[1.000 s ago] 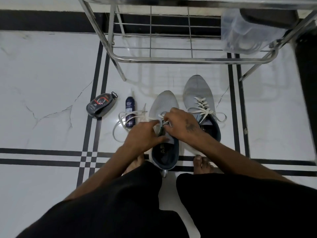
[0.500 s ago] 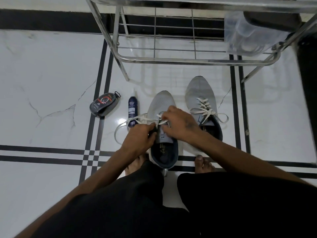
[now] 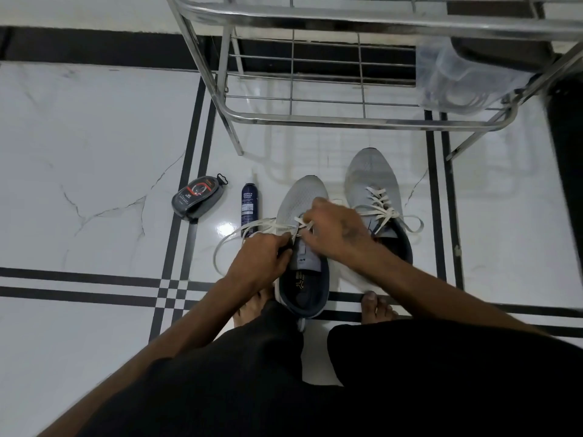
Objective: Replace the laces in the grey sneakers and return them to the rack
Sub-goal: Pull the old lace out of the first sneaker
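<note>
Hands at work on the left grey sneaker [image 3: 303, 197], which stands on the white floor [image 3: 94, 137] in front of the steel rack [image 3: 315, 118]: the left hand [image 3: 258, 260] and the right hand [image 3: 337, 228] each pinch the white lace [image 3: 252, 227] over the eyelets with curled fingers. Right grey sneaker [image 3: 372, 175] stands just beside it, laced and tied; a dark spray bottle [image 3: 249, 205] and a dark pouch [image 3: 197, 197] lie to the left.
</note>
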The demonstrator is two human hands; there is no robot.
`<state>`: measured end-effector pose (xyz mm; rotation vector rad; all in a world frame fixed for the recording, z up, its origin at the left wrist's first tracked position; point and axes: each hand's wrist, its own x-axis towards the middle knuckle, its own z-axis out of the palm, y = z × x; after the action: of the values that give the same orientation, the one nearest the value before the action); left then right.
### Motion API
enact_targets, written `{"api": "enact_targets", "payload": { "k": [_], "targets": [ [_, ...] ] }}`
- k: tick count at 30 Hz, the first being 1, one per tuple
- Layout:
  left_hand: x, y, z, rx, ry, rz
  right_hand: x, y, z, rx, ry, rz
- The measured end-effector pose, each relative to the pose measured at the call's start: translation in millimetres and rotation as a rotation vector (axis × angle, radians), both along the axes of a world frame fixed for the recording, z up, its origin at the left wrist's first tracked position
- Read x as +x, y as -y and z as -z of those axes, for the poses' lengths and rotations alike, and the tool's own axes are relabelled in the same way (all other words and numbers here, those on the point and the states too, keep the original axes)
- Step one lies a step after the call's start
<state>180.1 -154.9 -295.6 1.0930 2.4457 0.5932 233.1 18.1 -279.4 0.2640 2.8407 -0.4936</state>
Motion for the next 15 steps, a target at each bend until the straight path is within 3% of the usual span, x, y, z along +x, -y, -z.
{"api": "enact_targets", "payload": {
  "k": [2, 4, 11, 15],
  "targets": [
    [-1.4, 0.7, 0.5, -0.012, 0.000, 0.001, -6.3, 14.3, 10.9, 0.059, 0.089, -0.191],
    [-0.9, 3.0, 0.5, -0.003, 0.005, -0.011, -9.6, 6.3, 10.9, 0.092, 0.057, -0.200],
    [1.3, -0.3, 2.3, 0.016, 0.007, -0.014, 10.4, -56.6, -13.4, 0.184, -0.034, 0.286],
    [1.9, -1.6, 2.4, 0.019, -0.004, 0.008, 7.1, -14.2, -4.2, 0.105, 0.050, -0.033]
  ]
}}
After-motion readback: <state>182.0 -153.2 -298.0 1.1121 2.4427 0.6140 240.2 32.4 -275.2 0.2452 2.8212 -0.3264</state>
